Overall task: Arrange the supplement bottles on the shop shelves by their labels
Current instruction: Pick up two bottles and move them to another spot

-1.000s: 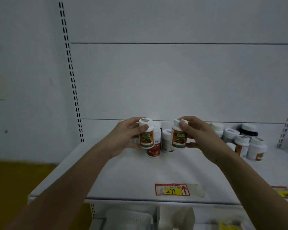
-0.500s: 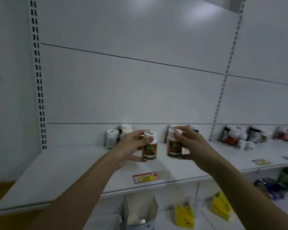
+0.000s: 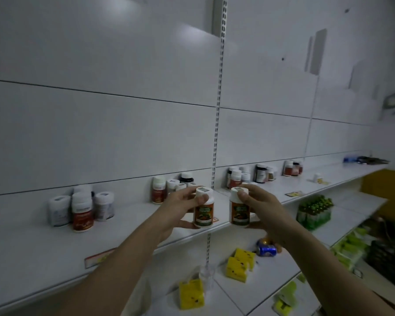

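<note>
while each hand curls around 1 orange-labelled bottle, the left hand grips the left bottle and the right hand grips the right bottle, thumbs on the white caps, upright above the shelf; contents hidden.

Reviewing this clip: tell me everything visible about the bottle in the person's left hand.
The bottle in the left hand is a small white container, plastic by its look, with a white cap and an orange label with a green band and a food picture; the text is unreadable. It is held upright in the air before the shelf edge, the left hand gripping it, thumb on the cap, fingers beneath.
</note>
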Available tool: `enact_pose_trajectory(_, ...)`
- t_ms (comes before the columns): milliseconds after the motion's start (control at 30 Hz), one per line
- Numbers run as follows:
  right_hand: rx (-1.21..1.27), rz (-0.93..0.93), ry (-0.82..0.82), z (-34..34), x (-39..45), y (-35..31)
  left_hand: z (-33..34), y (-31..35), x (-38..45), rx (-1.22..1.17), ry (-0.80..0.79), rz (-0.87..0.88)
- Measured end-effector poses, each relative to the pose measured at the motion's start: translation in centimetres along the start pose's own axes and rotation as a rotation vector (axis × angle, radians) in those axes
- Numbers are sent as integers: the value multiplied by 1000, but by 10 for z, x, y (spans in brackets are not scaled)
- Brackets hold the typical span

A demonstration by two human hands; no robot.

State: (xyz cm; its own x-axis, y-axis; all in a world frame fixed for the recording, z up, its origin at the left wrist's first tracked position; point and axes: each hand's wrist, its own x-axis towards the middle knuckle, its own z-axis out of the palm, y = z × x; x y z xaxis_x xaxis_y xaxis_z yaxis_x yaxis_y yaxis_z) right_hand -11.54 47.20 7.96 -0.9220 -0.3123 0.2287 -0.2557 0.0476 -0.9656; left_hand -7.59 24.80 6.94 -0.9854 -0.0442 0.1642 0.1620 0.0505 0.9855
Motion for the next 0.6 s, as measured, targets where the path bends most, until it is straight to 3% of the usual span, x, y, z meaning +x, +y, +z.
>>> enact_pose_trajectory(333, -31, 59, 121, -193, -14, 27, 194, -13, 68, -9, -99, -36)
enact_pose_trajectory(600, -26, 92, 204, -298, -16, 53, 298, -20, 113, -4, -210, -58)
